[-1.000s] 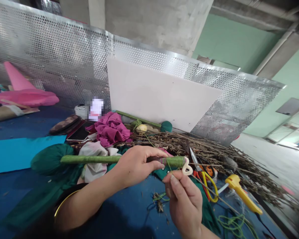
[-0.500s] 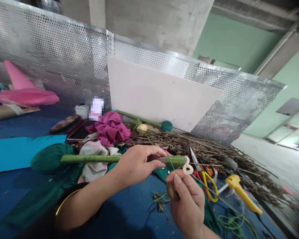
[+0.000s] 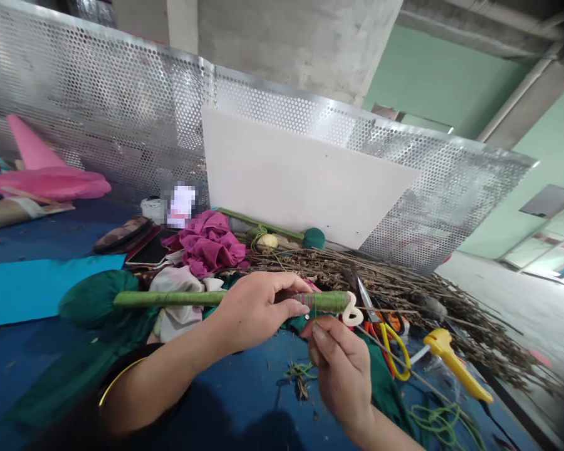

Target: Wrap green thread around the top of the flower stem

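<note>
A long stick wrapped in green thread (image 3: 173, 299) lies sideways across the view, with a dark green cloth-covered ball (image 3: 89, 299) at its left end and a cream curled loop (image 3: 353, 313) at its right end. My left hand (image 3: 258, 307) is closed round the stick near its right part, by a band of purplish wrapping. Just below, my right hand (image 3: 341, 366) pinches a green thread (image 3: 316, 311) that runs up to the stick. Its fingertips sit a little under the wrapped section.
Scissors with yellow-and-red handles (image 3: 395, 351) and a yellow glue gun (image 3: 458, 363) lie to the right. Dried stems (image 3: 380, 282) spread behind my hands. Magenta cloth (image 3: 211, 241), a phone (image 3: 153, 248) and a blue sheet (image 3: 23, 288) are to the left. A perforated metal screen (image 3: 122, 94) stands behind.
My right hand has moved slightly left and up, bringing the thread closer to my left hand. My left hand and the stick have stayed nearly in place.
</note>
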Demonstrator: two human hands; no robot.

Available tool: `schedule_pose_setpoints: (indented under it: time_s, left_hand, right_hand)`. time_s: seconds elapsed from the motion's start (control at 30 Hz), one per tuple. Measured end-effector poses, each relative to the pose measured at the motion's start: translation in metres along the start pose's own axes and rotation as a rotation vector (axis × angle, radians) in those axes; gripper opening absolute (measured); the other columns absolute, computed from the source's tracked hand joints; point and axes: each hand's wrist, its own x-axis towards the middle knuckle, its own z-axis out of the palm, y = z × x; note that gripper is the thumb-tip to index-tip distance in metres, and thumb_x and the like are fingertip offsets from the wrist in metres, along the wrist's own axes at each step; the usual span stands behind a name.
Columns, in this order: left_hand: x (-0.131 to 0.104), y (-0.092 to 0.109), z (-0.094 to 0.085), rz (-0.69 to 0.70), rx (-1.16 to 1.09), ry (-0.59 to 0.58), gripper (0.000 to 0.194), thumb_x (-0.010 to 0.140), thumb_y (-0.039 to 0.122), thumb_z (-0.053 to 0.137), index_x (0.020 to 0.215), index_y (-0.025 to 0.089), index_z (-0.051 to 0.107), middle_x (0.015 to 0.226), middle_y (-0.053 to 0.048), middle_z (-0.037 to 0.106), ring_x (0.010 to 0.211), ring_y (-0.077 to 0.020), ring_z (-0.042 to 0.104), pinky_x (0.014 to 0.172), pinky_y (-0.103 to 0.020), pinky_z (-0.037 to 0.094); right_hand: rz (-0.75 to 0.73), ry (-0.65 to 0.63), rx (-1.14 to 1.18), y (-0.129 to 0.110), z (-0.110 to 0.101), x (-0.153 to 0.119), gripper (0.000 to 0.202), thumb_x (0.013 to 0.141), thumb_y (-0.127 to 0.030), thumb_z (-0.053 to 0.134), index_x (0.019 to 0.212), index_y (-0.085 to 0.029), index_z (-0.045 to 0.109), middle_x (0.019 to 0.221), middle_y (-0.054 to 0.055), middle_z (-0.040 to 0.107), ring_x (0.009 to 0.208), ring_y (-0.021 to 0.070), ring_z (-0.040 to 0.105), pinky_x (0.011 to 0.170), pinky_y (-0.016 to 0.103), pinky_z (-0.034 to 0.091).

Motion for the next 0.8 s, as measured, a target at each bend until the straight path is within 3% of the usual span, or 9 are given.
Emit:
schedule_pose_setpoints:
  time_s: [0.17, 0.37, 0.53, 0.67, 0.8]
  left_hand:
    - [0.0, 0.0, 0.001, -0.003, -0.058, -0.059, 0.019, 0.083, 0.023, 0.06, 0.098, 0.024, 0.07, 0.091, 0.005, 0.072, 0.075, -0.0133, 0.061, 0.063, -0.021, 0.04]
    - [0.003, -0.001, 0.003, -0.046, -0.09, -0.162, 0.016, 0.08, 0.023, 0.06, 0.094, 0.02, 0.065, 0.088, 0.001, 0.07, 0.08, -0.017, 0.061, 0.07, -0.025, 0.044]
    - [0.003, 0.0, 0.005, -0.074, -0.121, -0.205, 0.016, 0.079, 0.021, 0.059, 0.095, 0.021, 0.059, 0.091, 0.001, 0.07, 0.082, -0.0173, 0.061, 0.073, -0.027, 0.044]
    - [0.003, -0.004, 0.008, -0.036, -0.156, -0.277, 0.012, 0.081, 0.021, 0.057, 0.092, 0.021, 0.06, 0.086, 0.003, 0.069, 0.08, -0.0158, 0.06, 0.073, -0.026, 0.042]
    - [0.005, -0.007, 0.01, -0.034, -0.121, -0.284, 0.013, 0.079, 0.02, 0.058, 0.092, 0.021, 0.061, 0.083, 0.003, 0.065, 0.077, -0.0147, 0.057, 0.069, -0.025, 0.041]
  right_hand:
    - [0.05, -0.09, 0.11, 0.002, -0.002, 0.018, 0.027, 0.081, -0.038, 0.065, 0.069, -0.015, 0.067, 0.047, -0.006, 0.034, 0.043, 0.0065, 0.022, 0.043, 0.024, 0.015]
    - [0.048, -0.156, 0.053, 0.006, -0.011, 0.033, 0.03, 0.074, -0.034, 0.07, 0.055, -0.018, 0.054, 0.048, -0.007, 0.036, 0.047, 0.0079, 0.026, 0.045, 0.024, 0.02]
    - [0.132, -0.347, 0.002, -0.007, -0.021, 0.046, 0.027, 0.066, -0.025, 0.075, 0.049, -0.017, 0.056, 0.047, -0.006, 0.039, 0.047, 0.0072, 0.026, 0.045, 0.023, 0.02]
    - [0.238, -0.536, -0.014, -0.013, -0.031, 0.057, 0.026, 0.062, -0.038, 0.078, 0.053, -0.015, 0.069, 0.052, 0.001, 0.056, 0.047, 0.0101, 0.041, 0.046, 0.024, 0.028]
    - [0.324, -0.546, 0.0, -0.003, -0.031, 0.062, 0.04, 0.057, -0.054, 0.076, 0.052, -0.015, 0.068, 0.049, 0.002, 0.057, 0.042, 0.0099, 0.042, 0.042, 0.024, 0.029]
